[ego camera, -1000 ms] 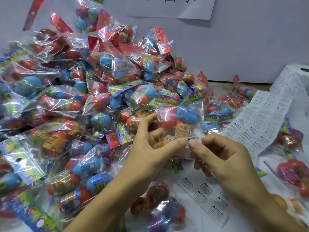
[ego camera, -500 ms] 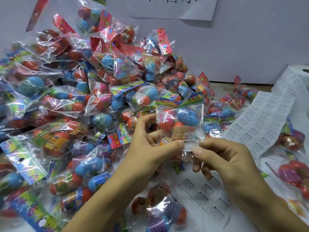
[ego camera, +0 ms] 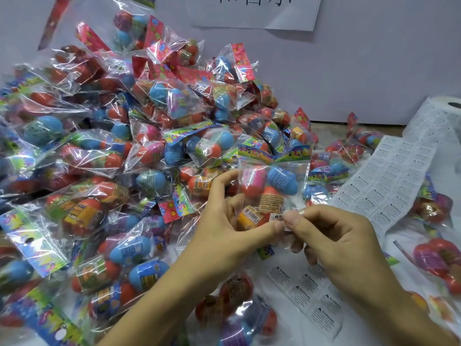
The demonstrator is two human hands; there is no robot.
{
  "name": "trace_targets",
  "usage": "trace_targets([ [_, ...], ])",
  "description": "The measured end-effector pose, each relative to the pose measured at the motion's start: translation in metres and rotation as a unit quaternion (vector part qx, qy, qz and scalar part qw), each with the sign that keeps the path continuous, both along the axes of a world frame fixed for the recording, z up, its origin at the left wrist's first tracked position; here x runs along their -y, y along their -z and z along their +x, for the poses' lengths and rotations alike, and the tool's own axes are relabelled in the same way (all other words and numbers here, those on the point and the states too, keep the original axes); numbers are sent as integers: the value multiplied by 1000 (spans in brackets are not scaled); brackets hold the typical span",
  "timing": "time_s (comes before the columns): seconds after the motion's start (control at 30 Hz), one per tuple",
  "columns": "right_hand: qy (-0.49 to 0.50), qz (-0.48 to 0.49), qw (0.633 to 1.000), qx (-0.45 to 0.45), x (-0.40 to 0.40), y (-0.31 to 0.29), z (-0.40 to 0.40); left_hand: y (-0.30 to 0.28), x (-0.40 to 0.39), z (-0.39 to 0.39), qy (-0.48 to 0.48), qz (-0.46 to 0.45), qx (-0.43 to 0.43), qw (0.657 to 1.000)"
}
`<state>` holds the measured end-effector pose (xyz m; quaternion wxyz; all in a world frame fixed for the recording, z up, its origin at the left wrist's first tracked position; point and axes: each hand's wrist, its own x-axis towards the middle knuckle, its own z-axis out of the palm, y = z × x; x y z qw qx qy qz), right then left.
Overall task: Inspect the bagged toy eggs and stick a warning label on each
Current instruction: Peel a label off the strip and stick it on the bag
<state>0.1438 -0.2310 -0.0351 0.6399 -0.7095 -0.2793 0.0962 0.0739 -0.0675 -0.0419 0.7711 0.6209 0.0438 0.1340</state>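
Observation:
A clear bag of toy eggs [ego camera: 272, 186] with a pink, a blue and an orange egg stands upright in the middle of the view. My left hand [ego camera: 224, 226] holds its lower part, thumb pressed near the front. A small white warning label [ego camera: 277, 217] lies on the bag's lower front. My right hand [ego camera: 331, 236] pinches at the label's right end with thumb and forefinger. Most of the label is hidden under my fingertips.
A big heap of bagged eggs [ego camera: 112, 158] fills the left and back. A long label strip [ego camera: 389, 186] runs from a roll [ego camera: 446, 108] at the right. A short label sheet [ego camera: 309, 295] lies below my hands. More bags [ego camera: 439, 255] lie right and at the near edge [ego camera: 237, 310].
The label has gone from held at the bag's lower edge to lying on its front, and my right fingertips have slid onto it. The bag has barely moved.

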Motion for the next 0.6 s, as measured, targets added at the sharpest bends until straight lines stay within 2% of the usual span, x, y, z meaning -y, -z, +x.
trace_targets([
  [0.43,-27,9,999,-46,4,1,4,3,-1,1,16,-37,4,999],
  [0.6,-35,16,998,-51,3,0,3,2,1,3,-40,-70,-16,997],
])
